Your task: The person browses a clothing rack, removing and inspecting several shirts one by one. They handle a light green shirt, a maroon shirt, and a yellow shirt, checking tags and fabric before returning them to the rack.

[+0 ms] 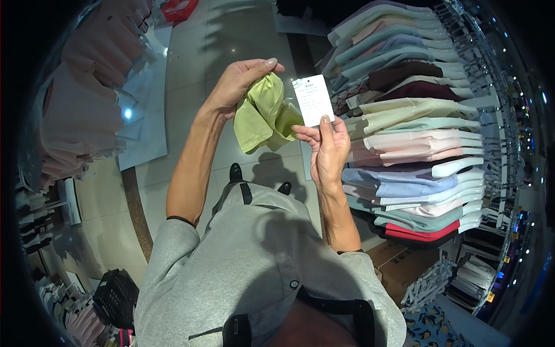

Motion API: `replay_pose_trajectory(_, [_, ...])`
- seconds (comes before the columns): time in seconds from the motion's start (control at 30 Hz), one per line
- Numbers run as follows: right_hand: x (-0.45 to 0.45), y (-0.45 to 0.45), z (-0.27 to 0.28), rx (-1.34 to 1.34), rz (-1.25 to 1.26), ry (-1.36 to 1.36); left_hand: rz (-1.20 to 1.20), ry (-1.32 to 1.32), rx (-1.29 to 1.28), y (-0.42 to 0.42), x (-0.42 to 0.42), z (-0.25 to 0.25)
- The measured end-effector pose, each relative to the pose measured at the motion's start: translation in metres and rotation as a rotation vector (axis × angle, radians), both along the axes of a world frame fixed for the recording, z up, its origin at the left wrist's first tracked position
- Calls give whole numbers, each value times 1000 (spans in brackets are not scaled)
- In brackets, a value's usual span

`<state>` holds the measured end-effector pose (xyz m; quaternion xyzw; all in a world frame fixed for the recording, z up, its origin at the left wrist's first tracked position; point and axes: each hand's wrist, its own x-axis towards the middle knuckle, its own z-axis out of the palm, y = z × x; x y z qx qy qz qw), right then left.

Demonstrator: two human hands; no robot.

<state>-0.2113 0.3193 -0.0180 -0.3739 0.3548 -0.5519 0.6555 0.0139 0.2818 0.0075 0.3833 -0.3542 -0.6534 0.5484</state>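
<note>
A lime-green fabric garment (260, 121) hangs bunched and folded from my left hand (236, 84), whose thumb and fingers pinch its upper edge. To its right, my right hand (331, 145) holds a white paper hang tag (313, 102) between thumb and fingers at the tag's lower edge. The tag bears printed writing and has a punched hole at its top. A thin clear cord shows between tag and garment. The other fingertips of my right hand reach to the garment's lower right edge; whether they touch it I cannot tell.
On the right, a rack carries many garments on white hangers (455, 167). Pink garments (82, 112) hang at the left. A black crate (115, 299) stands lower left, a cardboard box (399, 264) lower right. A red object (180, 9) lies on the tiled floor (186, 112) farther off.
</note>
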Motion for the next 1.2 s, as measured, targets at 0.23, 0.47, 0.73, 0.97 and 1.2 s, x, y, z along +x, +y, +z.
replay_pose_trajectory(0.23, [-19, -23, -8, -479, -374, 950, -106, -228, -189, 23, -5, 42])
replay_pose_trajectory(0.47, [-9, -43, -18, -774, 584, 1142, -228, -219, -330, 31, -15, 88])
replay_pose_trajectory(0.73, [-17, -24, 97, -887, 448, 824, 103, -284, -401, 21, 155, 102])
replay_pose_trajectory(0.97, [81, -110, 167, -928, 450, 599, 412, -710, -200, 23, 64, -63])
replay_pose_trajectory(1.2, [70, -196, -10, -556, 629, 955, 360, -706, -282, 88, -35, -98])
